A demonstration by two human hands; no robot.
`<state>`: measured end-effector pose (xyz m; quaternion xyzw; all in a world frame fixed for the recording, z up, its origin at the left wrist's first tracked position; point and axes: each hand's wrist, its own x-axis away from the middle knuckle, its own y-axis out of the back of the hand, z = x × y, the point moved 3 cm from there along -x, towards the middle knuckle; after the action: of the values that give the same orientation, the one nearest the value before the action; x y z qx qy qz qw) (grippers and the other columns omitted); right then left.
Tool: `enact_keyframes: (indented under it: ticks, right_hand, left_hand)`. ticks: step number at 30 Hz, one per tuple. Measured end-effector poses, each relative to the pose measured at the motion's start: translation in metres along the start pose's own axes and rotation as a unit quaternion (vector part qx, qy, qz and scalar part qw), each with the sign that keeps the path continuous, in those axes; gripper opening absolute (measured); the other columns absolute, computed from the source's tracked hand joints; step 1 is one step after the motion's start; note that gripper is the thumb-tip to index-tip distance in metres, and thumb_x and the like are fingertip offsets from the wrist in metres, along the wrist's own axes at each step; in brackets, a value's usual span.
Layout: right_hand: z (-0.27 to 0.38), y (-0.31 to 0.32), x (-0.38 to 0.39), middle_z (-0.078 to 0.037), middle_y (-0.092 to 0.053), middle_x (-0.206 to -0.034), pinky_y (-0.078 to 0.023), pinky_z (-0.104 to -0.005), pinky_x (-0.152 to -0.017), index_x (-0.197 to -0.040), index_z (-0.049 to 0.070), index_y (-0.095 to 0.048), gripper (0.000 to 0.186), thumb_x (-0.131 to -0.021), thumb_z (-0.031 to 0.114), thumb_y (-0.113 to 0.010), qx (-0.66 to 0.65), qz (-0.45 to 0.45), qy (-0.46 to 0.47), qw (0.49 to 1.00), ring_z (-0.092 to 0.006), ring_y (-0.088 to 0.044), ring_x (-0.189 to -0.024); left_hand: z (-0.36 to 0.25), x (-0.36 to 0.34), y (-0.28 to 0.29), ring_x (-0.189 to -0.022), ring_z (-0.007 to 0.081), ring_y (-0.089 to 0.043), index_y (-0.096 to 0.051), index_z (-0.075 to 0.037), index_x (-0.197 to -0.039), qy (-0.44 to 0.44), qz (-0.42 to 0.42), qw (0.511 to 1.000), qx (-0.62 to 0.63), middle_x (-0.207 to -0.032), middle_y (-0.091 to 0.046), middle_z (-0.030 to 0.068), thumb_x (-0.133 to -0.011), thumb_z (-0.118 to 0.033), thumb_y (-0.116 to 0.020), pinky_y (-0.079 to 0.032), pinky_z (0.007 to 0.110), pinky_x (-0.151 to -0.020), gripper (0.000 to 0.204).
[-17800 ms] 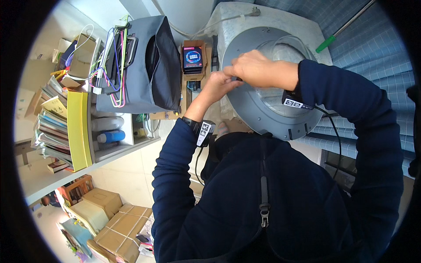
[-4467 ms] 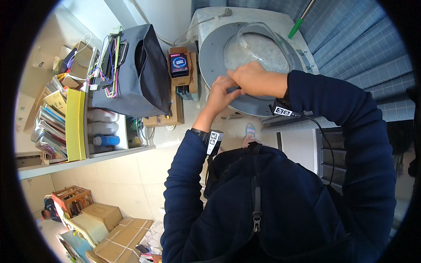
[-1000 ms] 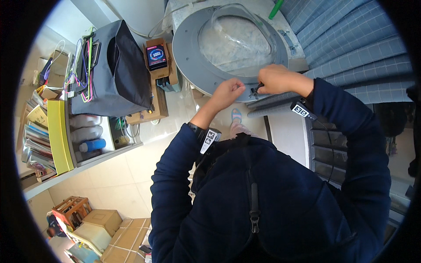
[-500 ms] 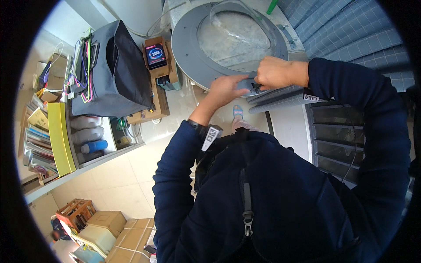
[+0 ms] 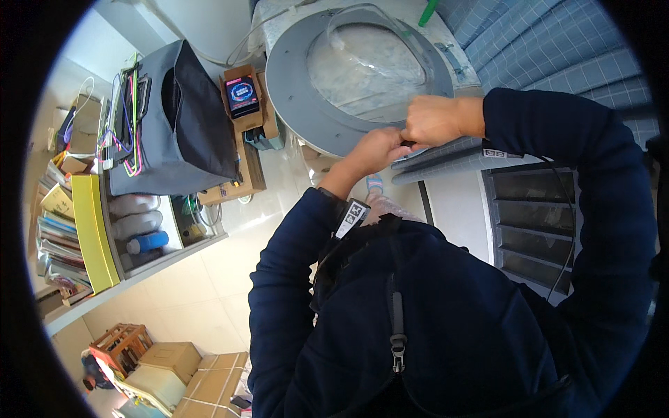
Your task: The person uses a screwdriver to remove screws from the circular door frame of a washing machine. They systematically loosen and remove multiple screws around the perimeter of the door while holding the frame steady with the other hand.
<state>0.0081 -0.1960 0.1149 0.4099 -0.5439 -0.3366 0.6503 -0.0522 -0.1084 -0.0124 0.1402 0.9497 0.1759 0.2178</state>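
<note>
A grey ring-shaped frame with a clear bulging bowl in its middle, like a washing machine door, lies on a pale, marbled surface. At its near right rim my two hands meet. My right hand is closed in a fist, its fingers on a small black part at the rim. From the left, my left hand pinches at the same part, fingertips touching the right hand. Most of that part is hidden by my fingers.
Blue checked curtain hangs at the right. To the left stand a dark grey fabric bag, hangers and an open carton with a dark blue box. A shelf with a blue bottle and cardboard boxes lie further left.
My left hand has moved right and its spread fingers have closed in beside the right fist. The right hand stays at the rim. The whole view has shifted slightly.
</note>
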Motion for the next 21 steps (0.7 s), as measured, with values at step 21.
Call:
enact_keyframes:
  ticks: [21]
  right_hand:
    - [-0.004,-0.004,0.010,-0.024,-0.064,-0.073,-0.047,-0.0470,-0.059,-0.082,-0.005,-0.066,0.043,-0.088,0.037,-0.063,-0.502,0.145,-0.496,0.694,-0.0388,-0.064,-0.065]
  left_hand:
    - [-0.028,0.012,0.000,-0.071,0.0355,-0.063,-0.070,-0.010,-0.089,0.055,-0.163,0.978,-0.120,-0.077,-0.066,0.0127,-0.081,-0.035,-0.068,-0.048,0.044,-0.059,0.026]
